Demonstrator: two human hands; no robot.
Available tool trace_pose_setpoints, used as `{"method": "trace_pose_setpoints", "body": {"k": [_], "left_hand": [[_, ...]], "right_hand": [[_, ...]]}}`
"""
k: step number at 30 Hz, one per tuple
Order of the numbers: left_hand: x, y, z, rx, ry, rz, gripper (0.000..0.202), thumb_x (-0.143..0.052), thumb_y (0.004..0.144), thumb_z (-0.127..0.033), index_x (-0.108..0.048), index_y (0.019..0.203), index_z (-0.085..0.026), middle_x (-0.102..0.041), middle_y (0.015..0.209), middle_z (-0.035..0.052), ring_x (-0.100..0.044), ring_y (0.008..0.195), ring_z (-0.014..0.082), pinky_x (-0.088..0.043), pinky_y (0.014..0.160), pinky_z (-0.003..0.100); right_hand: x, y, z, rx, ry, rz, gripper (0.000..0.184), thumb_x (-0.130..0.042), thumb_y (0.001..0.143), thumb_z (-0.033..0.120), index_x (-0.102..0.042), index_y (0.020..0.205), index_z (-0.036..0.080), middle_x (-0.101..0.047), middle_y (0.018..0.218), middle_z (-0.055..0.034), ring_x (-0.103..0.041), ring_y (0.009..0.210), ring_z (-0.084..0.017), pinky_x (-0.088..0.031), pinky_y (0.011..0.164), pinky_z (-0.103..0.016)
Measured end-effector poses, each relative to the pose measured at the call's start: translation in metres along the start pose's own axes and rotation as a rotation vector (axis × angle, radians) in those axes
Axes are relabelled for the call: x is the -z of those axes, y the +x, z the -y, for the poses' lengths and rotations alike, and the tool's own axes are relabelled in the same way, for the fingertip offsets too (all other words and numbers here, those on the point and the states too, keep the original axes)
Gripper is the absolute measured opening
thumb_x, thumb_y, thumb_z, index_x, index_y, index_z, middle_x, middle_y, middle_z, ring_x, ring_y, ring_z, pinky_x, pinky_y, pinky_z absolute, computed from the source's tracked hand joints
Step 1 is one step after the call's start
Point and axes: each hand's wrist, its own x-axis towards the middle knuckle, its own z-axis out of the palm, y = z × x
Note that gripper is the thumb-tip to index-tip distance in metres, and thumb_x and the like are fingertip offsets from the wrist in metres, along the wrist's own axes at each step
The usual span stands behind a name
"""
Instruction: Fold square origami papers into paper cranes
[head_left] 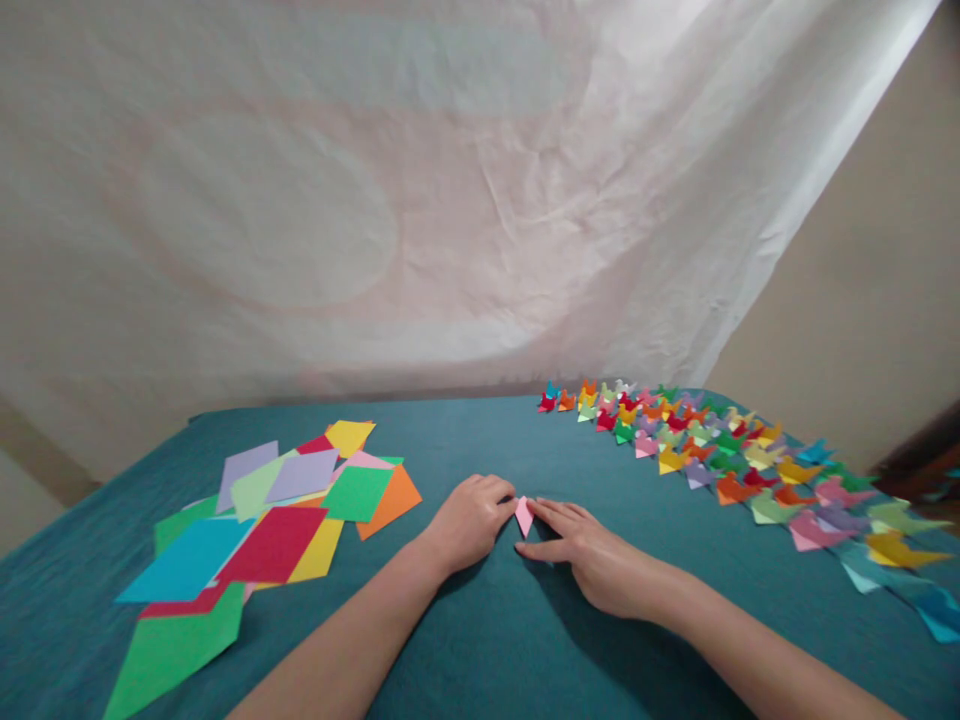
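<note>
A small pink folded paper point(524, 517), shaped like a narrow kite, lies on the teal cloth between my two hands. My left hand point(471, 518) is closed, its fingers curled together, with the thumb and fingertips at the paper's left edge. From the other side, my right hand point(581, 550) reaches in with its fingers stretched out and its thumb apart. Its fingertips touch the paper's upper right edge, and the thumb lies on the cloth near the lower point. Fingers partly cover the paper's sides.
At left, loose coloured paper squares point(277, 543) lie in an overlapping pile. Rows of small folded paper birds point(701, 450) in many colours stand along the right side. A whitish sheet point(450, 200) hangs behind the teal-covered table point(465, 440).
</note>
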Motion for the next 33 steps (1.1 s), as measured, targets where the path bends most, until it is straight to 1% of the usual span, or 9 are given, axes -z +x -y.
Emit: {"method": "trace_pose_setpoints", "body": {"k": [5,13,23,27,31,33], "left_hand": [[-0.002,-0.001,0.002,0.001,-0.007,-0.005,0.023,-0.047,0.089,-0.017,-0.061,0.107,-0.018,-0.060,0.104,0.0068,-0.052,0.098,0.0201,-0.040,0.081,0.032],[-0.005,-0.001,0.003,0.075,-0.088,-0.017,0.024,-0.049,0.086,-0.014,-0.064,0.103,-0.021,-0.059,0.105,0.0055,-0.053,0.095,0.0189,-0.041,0.081,0.031],[-0.002,0.001,0.002,0.073,-0.126,-0.017,0.025,-0.047,0.084,-0.012,-0.062,0.103,-0.019,-0.059,0.104,0.0063,-0.052,0.094,0.0191,-0.042,0.080,0.031],[-0.002,0.001,0.002,0.078,-0.132,-0.020,0.027,-0.047,0.082,-0.010,-0.062,0.103,-0.018,-0.059,0.105,0.0065,-0.052,0.095,0.0190,-0.042,0.081,0.031],[-0.003,0.000,0.002,0.091,-0.146,-0.029,0.031,-0.047,0.081,-0.009,-0.060,0.107,-0.019,-0.058,0.105,0.0063,-0.052,0.096,0.0196,-0.042,0.082,0.032],[-0.003,0.000,0.003,0.092,-0.156,-0.028,0.031,-0.048,0.081,-0.010,-0.060,0.107,-0.020,-0.058,0.105,0.0061,-0.052,0.096,0.0198,-0.042,0.082,0.032]], "right_hand": [[0.001,0.001,0.001,0.010,0.006,-0.010,0.076,-0.046,0.066,-0.005,-0.047,0.129,0.038,-0.025,0.148,-0.0060,-0.026,0.134,-0.026,-0.026,0.104,-0.048],[-0.001,0.000,0.000,0.010,0.008,-0.040,0.075,-0.045,0.066,-0.005,-0.048,0.128,0.038,-0.026,0.148,-0.0045,-0.027,0.133,-0.027,-0.027,0.104,-0.048],[-0.008,0.001,-0.004,0.038,-0.015,-0.119,0.072,-0.046,0.067,-0.004,-0.051,0.125,0.038,-0.031,0.146,-0.0063,-0.031,0.131,-0.027,-0.030,0.101,-0.048],[-0.015,0.004,-0.007,0.063,-0.011,-0.218,0.066,-0.043,0.071,-0.005,-0.057,0.120,0.038,-0.036,0.143,-0.0079,-0.035,0.129,-0.025,-0.032,0.099,-0.049],[-0.021,0.008,-0.010,0.119,0.019,-0.382,0.058,-0.041,0.072,-0.005,-0.065,0.109,0.033,-0.046,0.135,-0.0080,-0.043,0.122,-0.023,-0.032,0.098,-0.049],[-0.022,0.009,-0.010,0.112,0.060,-0.461,0.055,-0.041,0.071,-0.005,-0.066,0.106,0.030,-0.054,0.127,-0.0071,-0.048,0.116,-0.021,-0.035,0.097,-0.047]]}}
